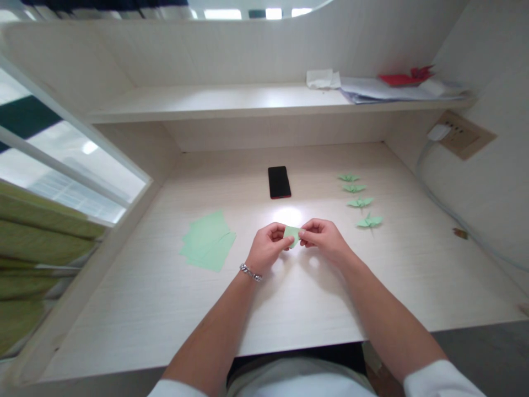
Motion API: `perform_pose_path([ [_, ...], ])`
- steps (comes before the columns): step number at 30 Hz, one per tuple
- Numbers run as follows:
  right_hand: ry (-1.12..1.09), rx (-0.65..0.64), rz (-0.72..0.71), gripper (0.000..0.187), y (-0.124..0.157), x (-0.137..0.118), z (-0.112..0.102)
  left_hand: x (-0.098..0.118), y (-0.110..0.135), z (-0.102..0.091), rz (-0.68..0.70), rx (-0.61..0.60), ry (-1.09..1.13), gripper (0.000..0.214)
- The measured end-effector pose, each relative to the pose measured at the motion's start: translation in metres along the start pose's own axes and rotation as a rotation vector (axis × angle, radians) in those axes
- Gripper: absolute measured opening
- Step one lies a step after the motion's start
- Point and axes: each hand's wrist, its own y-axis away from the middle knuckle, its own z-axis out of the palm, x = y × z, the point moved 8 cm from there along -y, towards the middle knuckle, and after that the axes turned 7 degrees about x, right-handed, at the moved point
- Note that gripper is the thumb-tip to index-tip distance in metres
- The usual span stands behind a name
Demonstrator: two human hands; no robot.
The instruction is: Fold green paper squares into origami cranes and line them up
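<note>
Both hands meet over the middle of the pale wooden desk (289,309), pinching a small folded piece of green paper (292,234). My left hand (268,247), with a metal bracelet on its wrist, grips the paper's left side. My right hand (323,237) grips its right side, fingers closed. To the left lies a loose stack of flat green paper sheets (208,241). On the right, several finished green paper cranes (360,202) stand in a row running away from me.
A black phone (279,181) lies face up beyond my hands. The shelf (215,102) above holds white papers (372,88) and red folded paper (407,77). A wall socket with a white plug (438,132) and its cable are on the right wall.
</note>
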Motion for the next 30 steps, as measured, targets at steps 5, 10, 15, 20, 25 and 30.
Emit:
perform_pose_path([
  [5,-0.01,-0.032,0.011,0.029,0.004,-0.003,0.005,0.001,0.002,0.002,0.003,-0.018,-0.003,0.022],
  [10,-0.05,-0.026,0.019,0.025,0.005,-0.005,0.003,0.004,0.003,0.004,-0.011,-0.033,0.07,0.02],
  [15,-0.086,-0.044,0.033,0.023,0.005,-0.003,0.004,0.006,0.003,0.005,0.005,-0.038,0.096,0.02],
  [20,-0.075,-0.012,0.018,0.023,0.005,-0.005,0.002,0.009,0.004,0.003,0.045,-0.01,0.061,0.019],
  [25,-0.159,-0.041,0.063,0.023,0.006,-0.003,0.005,0.011,0.004,0.0,0.078,0.034,0.049,0.017],
  [30,-0.234,-0.013,0.107,0.025,0.005,-0.001,0.006,0.011,0.004,-0.003,0.096,0.063,0.061,0.011],
])
